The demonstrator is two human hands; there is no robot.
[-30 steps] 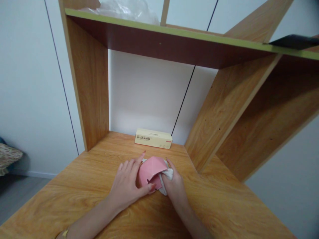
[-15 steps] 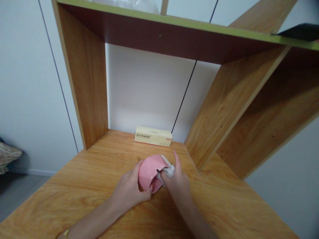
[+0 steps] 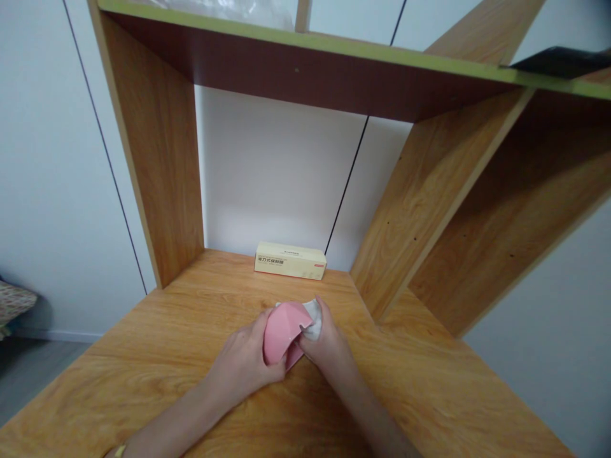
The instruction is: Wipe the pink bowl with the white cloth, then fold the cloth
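Note:
A glossy pink bowl-shaped piece [image 3: 282, 327] with angled sides and a small notch in its rim is tilted on its side above the table, its opening facing right and down. My left hand [image 3: 248, 350] is wrapped round its left side, the thumb at the lower rim. A whitish cloth [image 3: 313, 319] is bunched in my right hand [image 3: 329, 340], whose fingers are closed on it at the rim's right side. Some of that hand's fingertips are hidden behind the rim and cloth.
A long cream box [image 3: 290, 262] with printed characters stands at the back of the wooden tabletop [image 3: 167, 362]. A wooden side panel [image 3: 153, 152] rises at left, a slanted one [image 3: 401, 210] at right. Overhead runs a shelf [image 3: 296, 70] carrying clear plastic [image 3: 229, 11] and a dark object [image 3: 563, 62].
My right hand has shifted left and tipped forward, its raised finger lowering towards the cloth. The cloth now wraps over the rim's outside. My left hand keeps its grip; the view has shifted slightly.

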